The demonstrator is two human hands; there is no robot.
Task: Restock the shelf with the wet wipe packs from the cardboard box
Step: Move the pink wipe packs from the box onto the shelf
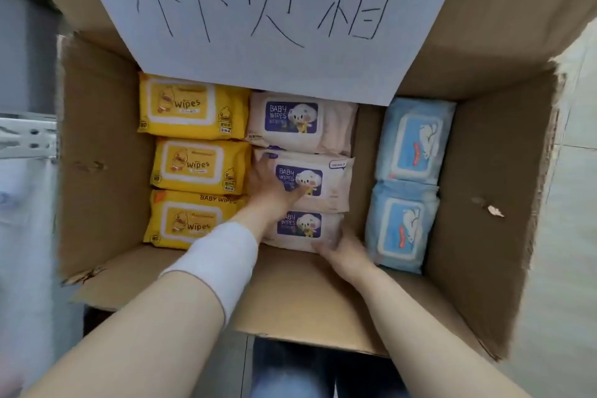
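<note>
At the far left edge of the frame a grey metal shelf point(27, 136) shows beside the open cardboard box point(103, 152). Inside, three yellow wipe packs point(197, 166) fill the left column. In the centre column of pink wipe packs, the left hand point(271, 189) lies flat, fingers spread and ungripped, on the middle pink pack point(326, 178). The right hand point(344, 252) curls around the nearest pink pack point(302, 229) at its lower right corner. Two blue wipe packs point(407, 184) lie at right. A white paper sheet point(258, 10) with handwriting covers the upper frame.

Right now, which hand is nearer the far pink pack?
Left. The left hand lies on the middle pink pack, right beside the far pink pack; the right hand grips the nearest pink pack.
</note>
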